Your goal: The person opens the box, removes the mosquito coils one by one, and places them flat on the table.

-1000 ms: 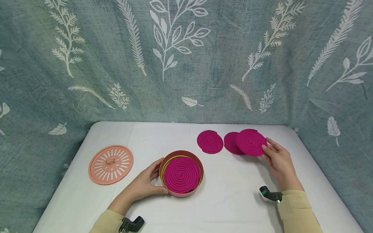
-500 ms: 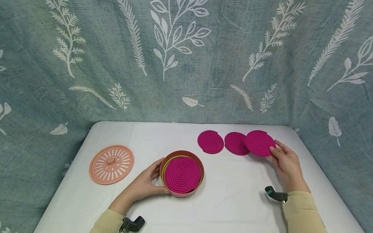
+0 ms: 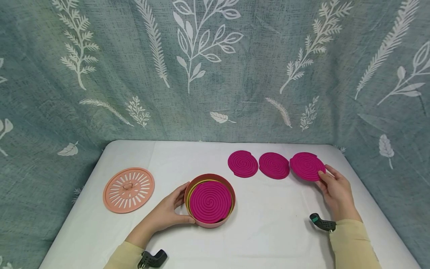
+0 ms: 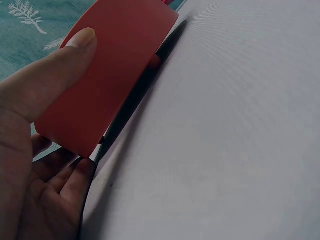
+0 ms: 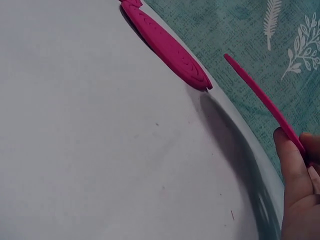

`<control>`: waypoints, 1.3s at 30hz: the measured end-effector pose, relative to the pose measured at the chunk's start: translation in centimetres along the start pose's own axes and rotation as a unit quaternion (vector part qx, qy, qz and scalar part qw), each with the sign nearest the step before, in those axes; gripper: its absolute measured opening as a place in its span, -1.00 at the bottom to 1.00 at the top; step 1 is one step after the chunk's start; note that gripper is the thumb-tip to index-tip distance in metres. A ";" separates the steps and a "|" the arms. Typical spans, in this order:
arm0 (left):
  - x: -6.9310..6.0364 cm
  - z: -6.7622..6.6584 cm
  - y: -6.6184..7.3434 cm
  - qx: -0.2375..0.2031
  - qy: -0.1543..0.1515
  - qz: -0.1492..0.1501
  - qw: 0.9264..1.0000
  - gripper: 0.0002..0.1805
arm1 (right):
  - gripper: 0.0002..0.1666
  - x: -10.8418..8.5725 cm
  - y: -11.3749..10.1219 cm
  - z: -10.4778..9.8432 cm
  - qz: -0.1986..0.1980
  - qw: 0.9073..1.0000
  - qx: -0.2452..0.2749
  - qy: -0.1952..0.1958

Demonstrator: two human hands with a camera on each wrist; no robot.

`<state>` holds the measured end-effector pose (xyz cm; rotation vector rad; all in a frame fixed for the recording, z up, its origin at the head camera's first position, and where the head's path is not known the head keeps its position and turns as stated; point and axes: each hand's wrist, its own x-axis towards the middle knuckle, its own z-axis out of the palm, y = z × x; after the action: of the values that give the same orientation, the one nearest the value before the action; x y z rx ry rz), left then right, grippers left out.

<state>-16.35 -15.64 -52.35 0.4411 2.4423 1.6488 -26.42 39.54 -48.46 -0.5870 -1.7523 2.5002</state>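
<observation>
In the head view my left hand (image 3: 169,209) grips the near left side of a round coral tin (image 3: 232,190), thumb at the front and fingers behind. The left wrist view shows the thumb (image 4: 65,65) lying on the tin's red side wall. Inside the tin sits a magenta mosquito coil (image 3: 210,201) with a yellow-green rim around it. At the right, my right hand (image 3: 339,192) pinches another mosquito coil (image 3: 306,166) by its edge. That coil (image 5: 260,97) shows edge-on above the tabletop in the right wrist view, with its shadow below.
Two more mosquito coils, a left one (image 3: 243,164) and a middle one (image 3: 273,165), lie in a row at the back of the white table (image 3: 268,231). A slotted coral lid (image 3: 128,190) lies at the left. A patterned teal cloth (image 3: 215,74) hangs behind.
My right hand has carried its mosquito coil to the right and slightly lower, uncovering the middle coil it overlapped. The left hand and tin stay in place.
</observation>
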 end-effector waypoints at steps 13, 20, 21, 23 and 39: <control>0.0 0.1 -0.2 -0.008 -0.002 0.001 1.000 0.32 | -0.01 1.8 0.8 -0.5 0.028 0.998 -0.009 0.062; -0.1 0.1 -0.2 -0.007 -0.003 0.009 1.000 0.34 | -0.06 2.5 1.0 -0.4 0.048 0.995 -0.044 0.076; -0.1 0.0 -0.2 -0.007 -0.002 0.010 1.000 0.34 | -0.06 2.6 1.0 -0.4 0.051 0.995 -0.047 0.078; -0.1 0.0 -0.2 -0.006 -0.001 0.011 1.000 0.34 | -0.06 2.7 0.9 -0.2 0.059 0.993 -0.056 0.081; 0.0 0.1 0.0 -0.006 0.002 -0.002 1.000 0.31 | 0.02 1.8 -0.9 -0.6 0.097 0.994 -0.050 0.001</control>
<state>-16.34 -15.56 -52.42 0.4321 2.4321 1.6636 -28.07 40.85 -48.34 -0.8041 -1.9166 2.5413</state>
